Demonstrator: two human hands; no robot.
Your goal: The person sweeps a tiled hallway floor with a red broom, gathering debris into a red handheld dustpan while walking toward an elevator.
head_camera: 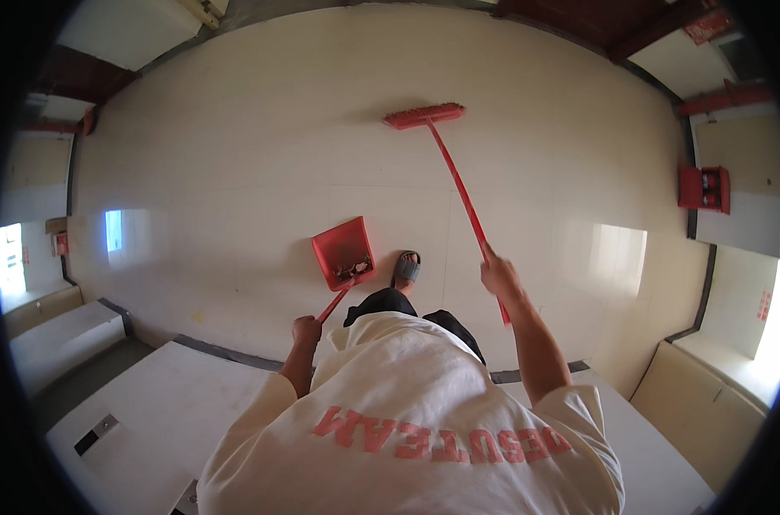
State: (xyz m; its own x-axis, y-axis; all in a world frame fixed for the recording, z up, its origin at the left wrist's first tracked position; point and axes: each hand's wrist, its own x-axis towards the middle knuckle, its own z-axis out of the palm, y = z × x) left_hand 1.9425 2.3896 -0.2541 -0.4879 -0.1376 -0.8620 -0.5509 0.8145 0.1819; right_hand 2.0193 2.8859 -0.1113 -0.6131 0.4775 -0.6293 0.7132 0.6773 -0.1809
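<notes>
In the head view my left hand grips the handle of a red dustpan, whose pan rests on or just above the floor to the left of my foot. Some light and dark debris lies at the back of the pan, near the handle. My right hand is closed around the long red handle of a push broom. The broom's red head is far out ahead of me, with bristles facing away. Broom and dustpan stand well apart.
Glossy pale floor tiles spread around me, reflecting window light. My foot in a grey slide sandal is beside the dustpan. A red fire-extinguisher box stands at the right wall. White panelled surfaces with a dark base are close at my left.
</notes>
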